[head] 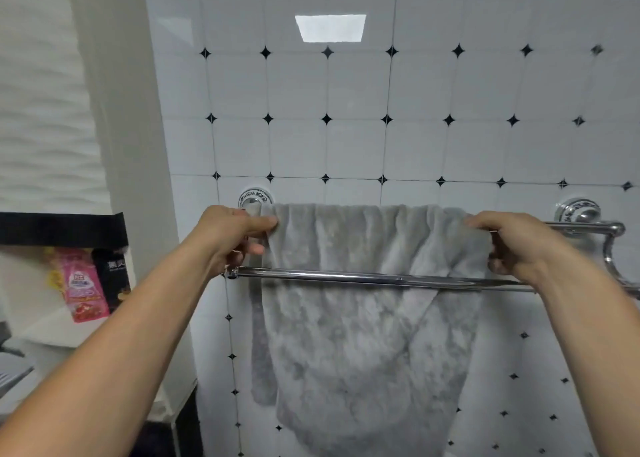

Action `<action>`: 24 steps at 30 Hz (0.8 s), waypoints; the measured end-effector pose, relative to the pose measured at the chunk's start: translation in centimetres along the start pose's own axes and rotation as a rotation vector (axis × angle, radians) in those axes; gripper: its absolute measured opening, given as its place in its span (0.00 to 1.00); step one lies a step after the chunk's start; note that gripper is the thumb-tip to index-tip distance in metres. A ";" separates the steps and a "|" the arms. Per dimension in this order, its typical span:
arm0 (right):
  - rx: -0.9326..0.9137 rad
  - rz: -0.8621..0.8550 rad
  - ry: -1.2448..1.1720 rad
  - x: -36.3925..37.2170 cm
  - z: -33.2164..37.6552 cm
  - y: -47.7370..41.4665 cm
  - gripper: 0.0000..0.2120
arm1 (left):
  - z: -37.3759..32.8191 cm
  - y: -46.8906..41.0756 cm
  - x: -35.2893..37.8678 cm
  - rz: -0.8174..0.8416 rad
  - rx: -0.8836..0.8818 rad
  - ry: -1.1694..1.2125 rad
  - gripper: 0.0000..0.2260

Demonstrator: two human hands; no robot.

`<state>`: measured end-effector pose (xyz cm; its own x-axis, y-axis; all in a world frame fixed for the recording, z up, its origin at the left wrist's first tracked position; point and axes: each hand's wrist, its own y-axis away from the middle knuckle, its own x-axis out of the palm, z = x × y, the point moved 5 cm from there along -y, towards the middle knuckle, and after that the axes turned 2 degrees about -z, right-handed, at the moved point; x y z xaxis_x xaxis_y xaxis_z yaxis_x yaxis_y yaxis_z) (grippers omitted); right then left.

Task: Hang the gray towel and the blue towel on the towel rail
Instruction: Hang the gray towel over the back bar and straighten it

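On the back bar of the towel rail (381,278), the gray towel (363,335) is hung and is pinched near each end by the left hand (232,234) and the right hand (512,245), while the blue towel is not seen and is judged not yet hung.

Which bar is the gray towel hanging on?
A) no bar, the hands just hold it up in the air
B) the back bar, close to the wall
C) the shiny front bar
B: the gray towel is draped over the back bar and hangs down behind the front bar, while the left hand and the right hand grip its top edge at either end.
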<state>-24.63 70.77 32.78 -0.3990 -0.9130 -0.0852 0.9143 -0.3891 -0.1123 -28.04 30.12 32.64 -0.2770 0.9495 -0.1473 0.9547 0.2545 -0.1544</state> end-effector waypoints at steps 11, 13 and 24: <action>0.039 0.180 -0.453 1.6 0.8 -0.3 0.06 | 0.5 0.1 2.2 0.064 -0.155 0.039 0.10; -0.008 0.137 -0.337 1.6 0.6 -0.5 0.11 | 0.3 0.1 3.0 0.059 -0.155 0.093 0.09; -0.129 -0.150 -0.090 -4.0 0.2 -2.9 0.18 | -0.6 0.5 5.5 0.436 -0.205 0.375 0.12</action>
<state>-25.63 75.50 33.64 -0.5167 -0.8557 0.0304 0.8264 -0.5077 -0.2436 -29.02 35.59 32.33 0.1658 0.9646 0.2053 0.9834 -0.1774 0.0390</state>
